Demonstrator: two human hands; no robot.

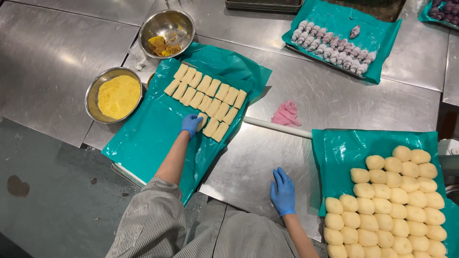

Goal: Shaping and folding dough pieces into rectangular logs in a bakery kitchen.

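My left hand [191, 124], in a blue glove, reaches onto a tray lined with teal plastic [148, 138] and grips a pale rectangular dough piece [202, 120] at the near end of two rows of shaped dough pieces [205, 95]. My right hand [282, 191], also gloved in blue, rests flat with its fingers spread on the steel table [267, 153]. It holds nothing. Just right of it lies a second teal-lined tray [344, 148] packed with several round pale dough balls [392, 200].
A steel bowl of yellow crumbs [117, 95] and a second steel bowl with orange-brown filling [166, 28] stand left of the tray. A white rolling pin [277, 127] and a pink cloth [286, 114] lie mid-table. A far tray [334, 19] holds purple-and-white rolled pastries [332, 48].
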